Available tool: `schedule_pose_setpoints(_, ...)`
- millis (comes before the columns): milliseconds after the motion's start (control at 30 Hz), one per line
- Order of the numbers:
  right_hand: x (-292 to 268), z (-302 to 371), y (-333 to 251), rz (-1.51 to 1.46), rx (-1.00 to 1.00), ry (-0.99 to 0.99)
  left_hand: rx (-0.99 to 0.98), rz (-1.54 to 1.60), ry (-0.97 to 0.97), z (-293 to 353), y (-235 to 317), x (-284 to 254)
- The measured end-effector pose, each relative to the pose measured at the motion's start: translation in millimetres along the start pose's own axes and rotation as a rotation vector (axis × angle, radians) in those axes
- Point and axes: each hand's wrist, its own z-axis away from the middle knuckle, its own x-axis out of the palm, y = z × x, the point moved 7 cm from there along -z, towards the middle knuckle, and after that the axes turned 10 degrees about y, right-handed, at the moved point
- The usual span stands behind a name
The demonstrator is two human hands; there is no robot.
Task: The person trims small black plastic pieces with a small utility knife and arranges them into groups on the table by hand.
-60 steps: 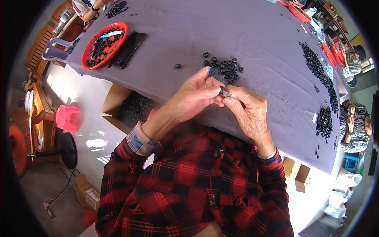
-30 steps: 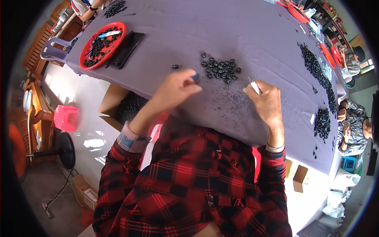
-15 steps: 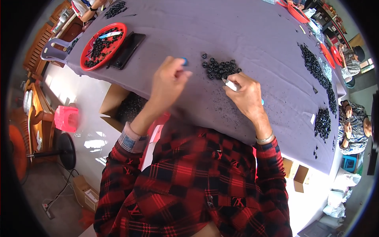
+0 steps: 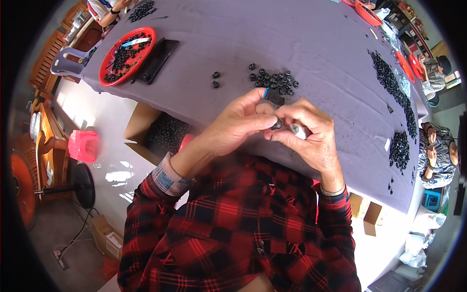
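My left hand (image 4: pixel 238 121) pinches a small round black piece (image 4: pixel 277 124), bead-like, between thumb and fingertips. A blue band with a dark pad (image 4: pixel 274 97) is on its index finger. Touching at the fingertips, my right hand (image 4: pixel 311 131) is closed round a slim tool with a white handle (image 4: pixel 298 131); its tip is hidden by the fingers. Just beyond the hands a cluster of similar black pieces (image 4: pixel 275 79) lies on the purple-grey tablecloth (image 4: pixel 204 44). Two more black pieces (image 4: pixel 216 80) sit apart, to the left of the cluster.
A red tray (image 4: pixel 104 73) of black pieces stands at left beside a black phone (image 4: pixel 158 61). Below the table edge is an open cardboard box (image 4: pixel 136 124) of dark bits. Black heaps (image 4: pixel 399 151) line the right side, where another person (image 4: pixel 433 155) works.
My left hand has moved right and toward me, meeting my right hand, and now holds a black piece. Two black pieces show where it was. The white-handled tool has drawn back from the cluster.
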Motion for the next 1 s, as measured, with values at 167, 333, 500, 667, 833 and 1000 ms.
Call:
schedule_pose_setpoints(167,3,3,-1,-0.01,0.029,0.003,0.029,-0.034,0.016,0,3,-2)
schedule_pose_setpoints(333,2,6,1,0.035,0.008,0.078,-0.04,0.124,-0.003,-2,-13,-5)
schedule_pose_setpoints(500,5,5,4,-0.073,0.11,-0.002,-0.07,0.177,-0.048,2,-16,-4)
schedule_pose_setpoints(667,8,6,14,-0.381,0.302,-0.014,-0.091,0.142,-0.059,1,-16,-4)
schedule_pose_setpoints(833,-3,6,21,-0.202,0.329,0.044,-0.091,0.102,-0.011,0,-13,-2)
schedule_pose_setpoints(1000,-6,3,-5,0.042,0.029,0.025,0.015,0.185,-0.06,-3,1,-6)
